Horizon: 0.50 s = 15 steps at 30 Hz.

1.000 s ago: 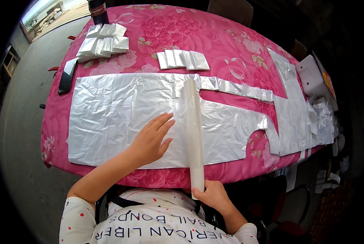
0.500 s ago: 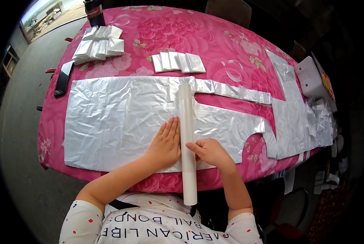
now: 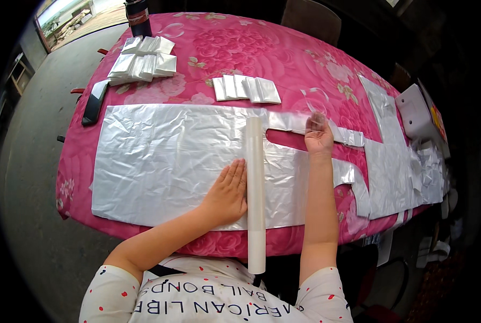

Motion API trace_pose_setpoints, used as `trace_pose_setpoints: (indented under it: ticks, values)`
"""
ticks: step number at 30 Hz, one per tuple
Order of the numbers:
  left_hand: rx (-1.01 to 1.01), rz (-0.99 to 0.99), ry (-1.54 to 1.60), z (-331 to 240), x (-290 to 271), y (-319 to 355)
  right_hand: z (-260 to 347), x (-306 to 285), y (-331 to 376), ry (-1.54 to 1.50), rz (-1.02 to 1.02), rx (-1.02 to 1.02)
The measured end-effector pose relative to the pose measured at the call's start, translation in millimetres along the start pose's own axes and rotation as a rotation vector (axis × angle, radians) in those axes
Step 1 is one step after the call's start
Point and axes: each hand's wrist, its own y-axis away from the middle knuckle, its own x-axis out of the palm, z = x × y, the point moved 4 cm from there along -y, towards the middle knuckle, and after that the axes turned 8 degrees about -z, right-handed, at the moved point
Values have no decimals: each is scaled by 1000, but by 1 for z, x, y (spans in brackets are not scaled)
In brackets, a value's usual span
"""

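Thin silvery-clear plastic aprons [image 3: 149, 161] lie flat and wrinkled across the table, with cut-out edges and narrow straps at their right end. Across them, pointing toward me, rests a whitish tube [image 3: 256, 188] whose near end juts past the table edge. My left hand [image 3: 228, 191] lies flat on the film just left of the tube, fingers stretched out. Farther off to the right, my right hand [image 3: 318, 133] is palm up at the upper strap, its curled fingers seen through clear film of the top apron, which they seem to grip.
Small folded plastic packets [image 3: 246, 89] lie in a row beyond the aprons. More packets [image 3: 143, 62] are piled at the far left, near a phone [image 3: 94, 105] and a dark bottle [image 3: 138, 19]. More plastic film [image 3: 391, 172] and a white container [image 3: 414, 110] occupy the right side.
My right hand has left the tube and moved away and right to the upper strap, where it now has film over its fingers. My left hand stays flat beside the tube.
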Motion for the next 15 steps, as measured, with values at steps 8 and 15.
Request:
trace_pose_setpoints:
  ticks: [8,15]
  values:
    - [0,20,-14,-1,3,0,60,109,70,335,164,-409]
    - [50,6,318,-7,-19,-10,-208,142,183,1427,869,-438]
